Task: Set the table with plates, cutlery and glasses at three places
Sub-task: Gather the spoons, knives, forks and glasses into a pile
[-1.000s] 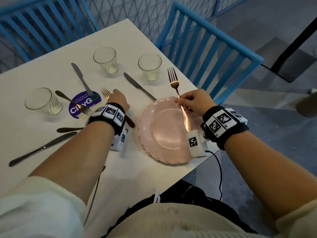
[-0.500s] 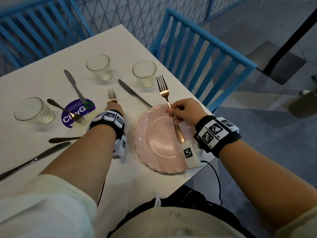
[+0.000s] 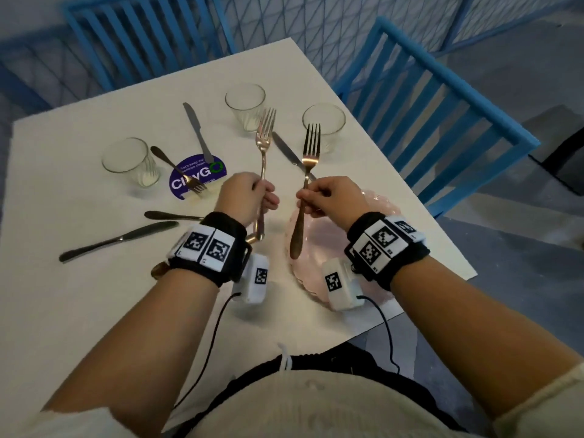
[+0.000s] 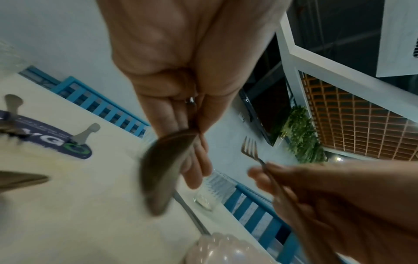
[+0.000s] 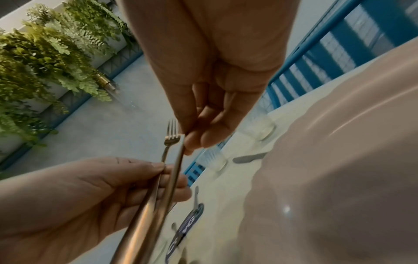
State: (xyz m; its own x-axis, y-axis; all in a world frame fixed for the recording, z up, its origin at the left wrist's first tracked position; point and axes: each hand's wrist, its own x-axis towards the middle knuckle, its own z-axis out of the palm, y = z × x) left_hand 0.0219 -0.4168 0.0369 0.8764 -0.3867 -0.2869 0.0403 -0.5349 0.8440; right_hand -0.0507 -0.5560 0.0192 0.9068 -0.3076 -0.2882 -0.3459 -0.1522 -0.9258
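Observation:
My left hand grips a golden fork by its handle, tines pointing up and away, lifted off the white table. Beside it my right hand pinches a second golden fork, held the same way above the pink scalloped plate at the near right edge. In the right wrist view the two fork handles nearly touch. Three empty glasses stand further back. Knives and a third fork lie on the table.
A purple round sticker is on the table under the lying fork. A dark cutlery handle lies left of my left wrist. Blue slatted chairs stand at the right and far sides. The table's right edge runs close to the plate.
My left hand has picked a fork up off the table, and my right hand has raised its fork off the plate. Both forks now point up, side by side.

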